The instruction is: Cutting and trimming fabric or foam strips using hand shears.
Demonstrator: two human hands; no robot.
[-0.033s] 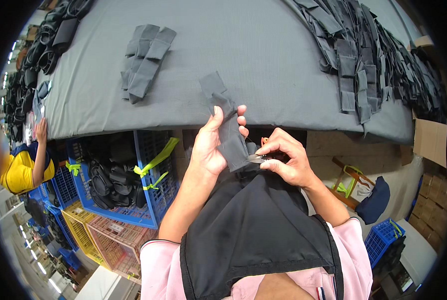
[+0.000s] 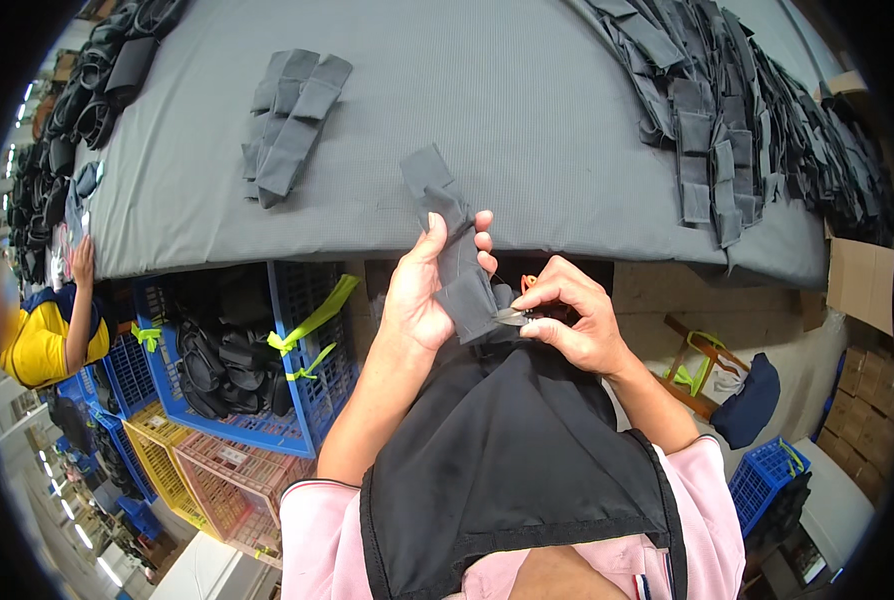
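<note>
A dark grey fabric strip (image 2: pixel 464 265) is pinched in my left hand (image 2: pixel 422 290), between thumb and fingers. Its upper end reaches over the table edge and its lower end hangs toward my black apron (image 2: pixel 517 440). My right hand (image 2: pixel 577 315) is closed on a pair of thread snips (image 2: pixel 510 317); their metal blades lie at the strip's lower right edge, and an orange part shows behind my fingers. Whether the blades touch a thread I cannot tell. Farther off, a few similar folded strips (image 2: pixel 292 125) lie on the grey-covered table (image 2: pixel 447 100).
A large heap of grey strips (image 2: pixel 712 150) covers the table's far right. Black rolled pieces (image 2: pixel 132 70) line the left edge, where a person in yellow (image 2: pixel 52 340) stands. A blue crate (image 2: pixel 292 390) of black pieces is below left; a wooden stool (image 2: pixel 702 365) is at right.
</note>
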